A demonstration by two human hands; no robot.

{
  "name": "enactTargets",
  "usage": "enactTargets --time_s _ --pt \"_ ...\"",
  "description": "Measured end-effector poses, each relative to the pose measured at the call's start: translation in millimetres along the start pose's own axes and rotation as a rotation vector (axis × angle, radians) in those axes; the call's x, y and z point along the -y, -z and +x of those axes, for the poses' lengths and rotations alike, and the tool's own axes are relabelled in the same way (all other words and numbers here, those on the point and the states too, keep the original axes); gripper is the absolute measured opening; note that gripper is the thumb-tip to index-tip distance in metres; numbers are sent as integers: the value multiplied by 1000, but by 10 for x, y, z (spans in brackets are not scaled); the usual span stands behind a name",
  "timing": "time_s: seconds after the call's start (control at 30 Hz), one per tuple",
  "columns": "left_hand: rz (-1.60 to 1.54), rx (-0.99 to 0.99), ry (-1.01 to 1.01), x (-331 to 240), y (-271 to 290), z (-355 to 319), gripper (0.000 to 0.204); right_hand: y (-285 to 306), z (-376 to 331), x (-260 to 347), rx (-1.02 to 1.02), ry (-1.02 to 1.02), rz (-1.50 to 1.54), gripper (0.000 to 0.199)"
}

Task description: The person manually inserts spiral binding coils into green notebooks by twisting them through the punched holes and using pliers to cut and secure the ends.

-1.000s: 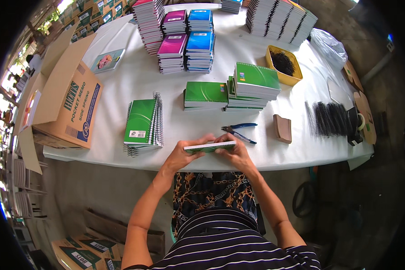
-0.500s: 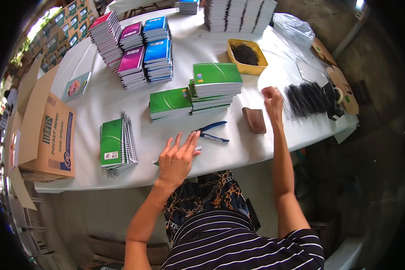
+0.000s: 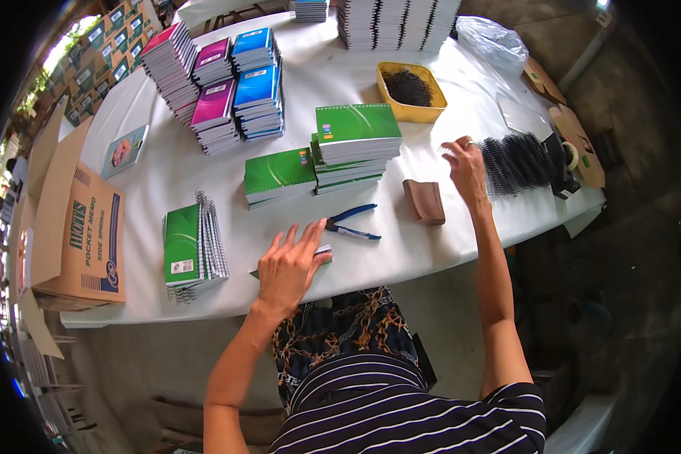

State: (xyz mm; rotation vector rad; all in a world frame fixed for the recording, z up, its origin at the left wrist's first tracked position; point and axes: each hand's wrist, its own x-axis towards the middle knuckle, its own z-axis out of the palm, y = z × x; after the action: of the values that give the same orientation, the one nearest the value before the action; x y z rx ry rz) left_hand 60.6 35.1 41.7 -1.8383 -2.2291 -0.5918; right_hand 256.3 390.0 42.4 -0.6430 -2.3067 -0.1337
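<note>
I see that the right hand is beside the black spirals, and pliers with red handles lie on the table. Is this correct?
Not entirely: the handles of the pliers are blue, not red, as the head view shows. The right hand is indeed beside the black spirals, and the pliers do lie on the table.

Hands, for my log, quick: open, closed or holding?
Left hand: open, fingers spread over a partly hidden notebook.
Right hand: fingers partly curled by the black coils; grip cannot be told.
</note>
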Motion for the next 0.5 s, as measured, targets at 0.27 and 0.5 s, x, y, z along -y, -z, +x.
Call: enactTargets --time_s 0.27,0.5 --pt "-28 48 -25 25 -8 36 63 362 -335 1871 495 -59 942 15" --pt "-24 64 -90 83 38 58 65 150 -327 1816 628 -13 1124 11"
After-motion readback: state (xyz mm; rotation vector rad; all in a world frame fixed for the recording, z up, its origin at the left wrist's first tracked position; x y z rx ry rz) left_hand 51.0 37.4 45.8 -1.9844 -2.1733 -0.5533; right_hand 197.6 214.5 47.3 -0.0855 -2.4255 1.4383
